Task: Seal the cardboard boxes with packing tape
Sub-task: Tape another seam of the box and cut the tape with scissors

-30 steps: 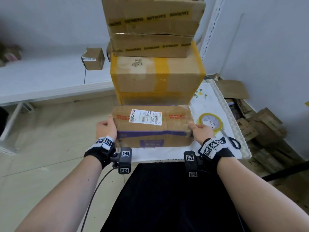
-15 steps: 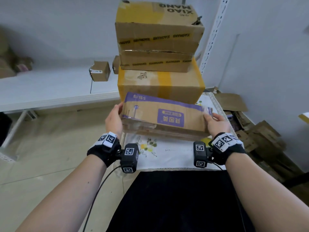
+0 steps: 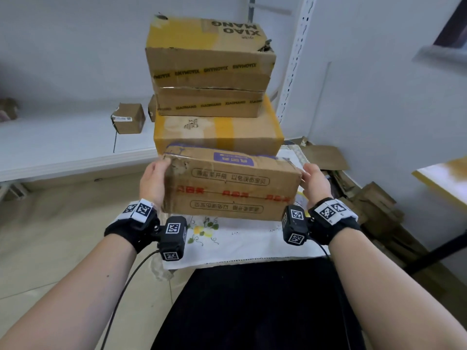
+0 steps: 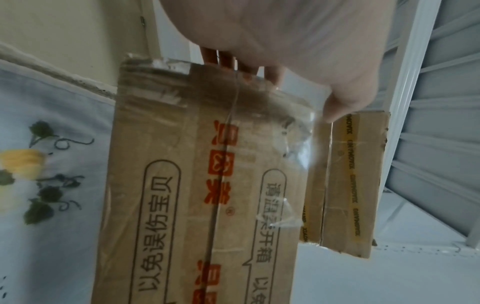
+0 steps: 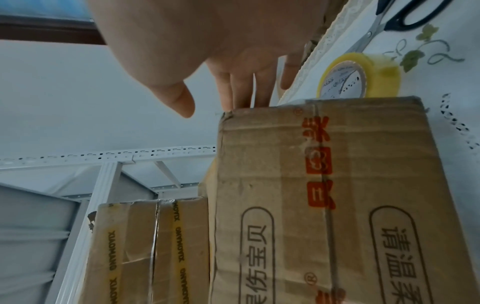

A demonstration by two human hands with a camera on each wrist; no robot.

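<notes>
Between my two hands is a long brown cardboard box [image 3: 232, 188], its face with the red-printed seam [image 4: 221, 164] turned toward me and old clear tape on its ends. My left hand [image 3: 154, 183] grips the left end, fingers [image 4: 226, 59] behind it and the thumb at the upper corner. At the right end my right hand [image 3: 314, 183] presses with straight fingers [image 5: 241, 90], its thumb clear of the box [image 5: 337, 205]. A yellow packing tape roll [image 5: 361, 78] lies on the cloth just behind the right end, hidden in the head view.
A stack of three taped boxes [image 3: 209, 102] stands right behind the held box on the white embroidered tablecloth [image 3: 227, 238]. Black-handled scissors [image 5: 405, 18] lie past the tape roll. A small box [image 3: 129, 118] sits on the white shelf to the left. Flattened cardboard [image 3: 374, 210] is piled at the right.
Both hands have turned the box over: the labelled face gave way to the purple-printed side, and now the seam face is toward me. The box came nearer.
</notes>
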